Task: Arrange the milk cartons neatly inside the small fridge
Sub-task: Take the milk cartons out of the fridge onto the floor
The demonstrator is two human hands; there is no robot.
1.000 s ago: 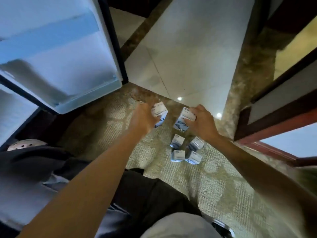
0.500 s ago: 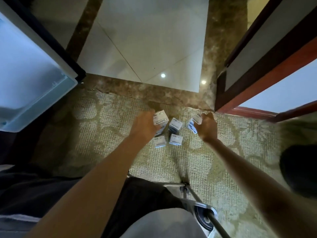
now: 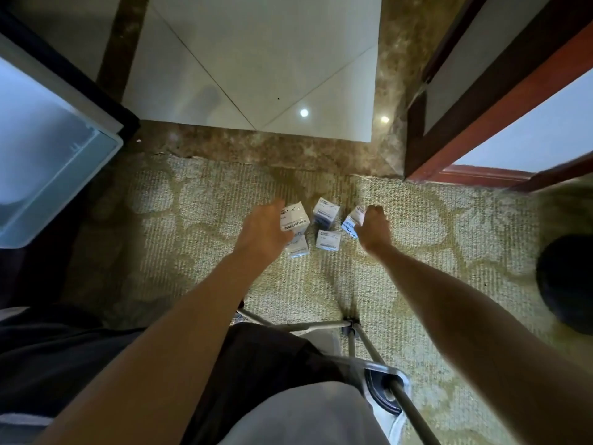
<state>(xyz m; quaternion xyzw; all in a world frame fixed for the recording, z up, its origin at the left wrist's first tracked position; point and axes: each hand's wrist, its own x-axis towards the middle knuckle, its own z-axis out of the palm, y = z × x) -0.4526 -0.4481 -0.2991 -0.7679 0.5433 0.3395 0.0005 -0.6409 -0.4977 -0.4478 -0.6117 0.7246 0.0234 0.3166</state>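
Presently, five small white milk cartons with blue print are observed grouped on the beige patterned carpet (image 3: 192,252), directly ahead of the seated person. The left hand (image 3: 263,232) is closed around the upper-left carton (image 3: 294,216), which is held tilted above a fifth carton (image 3: 298,246) partly hidden beneath it. The right hand (image 3: 372,228) is curled around the right-hand carton (image 3: 352,221), likewise tilted. Two cartons, the rear one (image 3: 325,211) and the front one (image 3: 328,240), are left standing between the hands, untouched.

The open white fridge door (image 3: 57,168) is seen well apart to the left of the group, nearer the left arm; the fridge interior is not in view. It is judged that the coming transfer must be made leftward, and that the left-hand carton has the shorter path.
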